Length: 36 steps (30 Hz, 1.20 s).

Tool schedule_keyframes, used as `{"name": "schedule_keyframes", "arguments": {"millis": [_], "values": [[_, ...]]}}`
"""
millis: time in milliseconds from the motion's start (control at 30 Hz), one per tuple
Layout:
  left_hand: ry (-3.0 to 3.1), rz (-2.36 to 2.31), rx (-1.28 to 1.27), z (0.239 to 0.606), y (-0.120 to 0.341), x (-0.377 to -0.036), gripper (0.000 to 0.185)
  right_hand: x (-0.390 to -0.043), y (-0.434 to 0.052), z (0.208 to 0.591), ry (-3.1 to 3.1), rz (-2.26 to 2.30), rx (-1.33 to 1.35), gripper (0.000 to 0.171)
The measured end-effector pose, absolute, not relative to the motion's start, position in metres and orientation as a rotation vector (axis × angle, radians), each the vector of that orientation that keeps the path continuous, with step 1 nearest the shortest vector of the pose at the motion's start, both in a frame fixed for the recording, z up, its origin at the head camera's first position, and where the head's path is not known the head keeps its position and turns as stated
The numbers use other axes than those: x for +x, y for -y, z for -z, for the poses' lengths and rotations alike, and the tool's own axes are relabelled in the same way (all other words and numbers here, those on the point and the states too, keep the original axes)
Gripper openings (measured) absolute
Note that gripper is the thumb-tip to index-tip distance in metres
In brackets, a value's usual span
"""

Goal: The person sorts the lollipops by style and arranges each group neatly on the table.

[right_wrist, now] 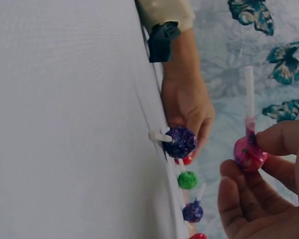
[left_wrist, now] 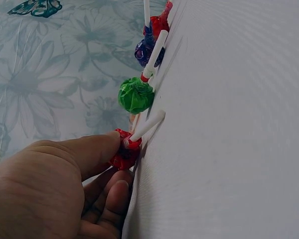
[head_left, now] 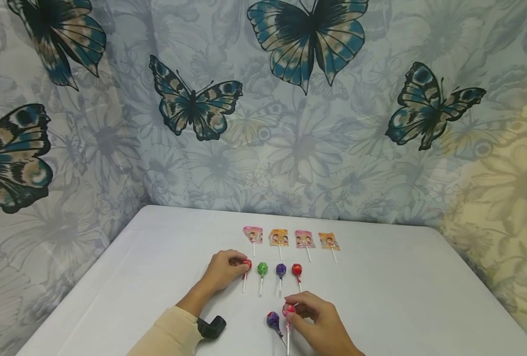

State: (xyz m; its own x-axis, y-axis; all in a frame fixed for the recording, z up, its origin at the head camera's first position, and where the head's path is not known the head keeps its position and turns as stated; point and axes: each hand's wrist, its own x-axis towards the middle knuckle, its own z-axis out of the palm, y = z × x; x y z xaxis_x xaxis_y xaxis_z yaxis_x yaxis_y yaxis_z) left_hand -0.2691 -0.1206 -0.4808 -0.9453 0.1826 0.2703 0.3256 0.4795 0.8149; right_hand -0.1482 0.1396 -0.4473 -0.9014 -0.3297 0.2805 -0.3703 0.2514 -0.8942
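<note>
My left hand [head_left: 222,272] pinches the head of a red lollipop [left_wrist: 124,158] between thumb and fingers, at the left end of a row; its white stick points toward me. To its right in that row lie a green lollipop [head_left: 262,268], a purple lollipop [head_left: 281,269] and another red lollipop [head_left: 296,269]. Nearer to me, my right hand [head_left: 319,319] holds a pink lollipop [right_wrist: 250,155] by its wrapped head, with thumb and fingertips around it. Just left of that one lies a second purple lollipop [head_left: 273,320], its stick partly overlapped by the pink one's stick in the head view.
Behind the row, several flat-packed lollipops in pink packets [head_left: 252,235] and orange packets [head_left: 279,238] form a second row. All lie on a white-covered table [head_left: 401,287]. A butterfly-print cloth [head_left: 299,163] hangs behind. A black wrist device [head_left: 212,327] sits at my left cuff.
</note>
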Motion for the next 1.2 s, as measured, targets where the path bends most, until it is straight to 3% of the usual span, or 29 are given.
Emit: {"name": "schedule_keyframes", "arguments": {"millis": [233, 733, 1200], "values": [[2.583, 1.467, -0.430, 0.479, 0.119, -0.269, 0.017, -0.151, -0.146, 0.437, 2.286, -1.712, 0.772, 0.017], [2.566, 1.471, -0.447, 0.485, 0.121, -0.268, 0.017, -0.160, -0.163, 0.423, 2.238, -1.591, 0.681, 0.023], [2.576, 1.448, -0.438, 0.483, 0.120, -0.271, 0.017, -0.191, -0.186, 0.410, 2.276, -1.449, 0.678, 0.022]]}}
